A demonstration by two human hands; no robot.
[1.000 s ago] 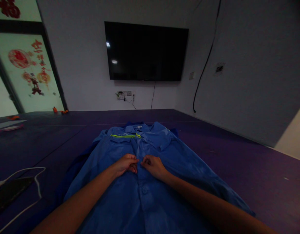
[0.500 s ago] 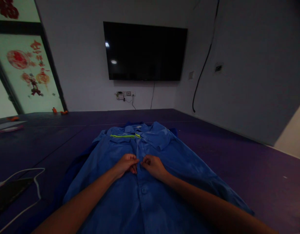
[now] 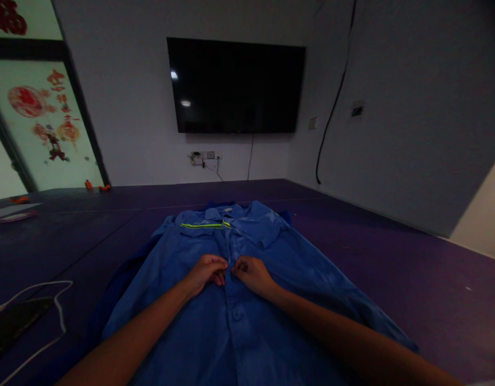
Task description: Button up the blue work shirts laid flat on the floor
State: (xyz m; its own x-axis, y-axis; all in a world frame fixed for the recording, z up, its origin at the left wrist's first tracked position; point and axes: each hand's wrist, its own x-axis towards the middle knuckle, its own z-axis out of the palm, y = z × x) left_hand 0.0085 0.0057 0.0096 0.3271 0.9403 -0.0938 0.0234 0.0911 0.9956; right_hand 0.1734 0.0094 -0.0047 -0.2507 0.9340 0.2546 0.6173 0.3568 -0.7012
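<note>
A blue shirt [image 3: 191, 316] with yellow-green trim lies front up, its collar pointing away from me. My left hand [image 3: 208, 271] pinches the left side of the front placket, about halfway up. Close beside it, my right hand [image 3: 251, 272] has thumb and fingers pressed together on the placket's right side. Any button between the fingertips is too small to make out. Lower on the placket, a button [image 3: 236, 314] shows. Darker blue cloth [image 3: 124, 287] sticks out from under the shirt on the left.
The shirt rests on a purple floor [image 3: 392, 257]. At left lie a dark phone-like slab [image 3: 22, 321] and a white cable [image 3: 59, 308]. Small orange items [image 3: 104, 188] sit by the door. A television [image 3: 237, 88] hangs on the far wall, and a black cable [image 3: 331, 112] hangs at right.
Both hands stay at the same spot on the placket with only slight finger movement. The camera view has shifted a little; the shirt lies as before.
</note>
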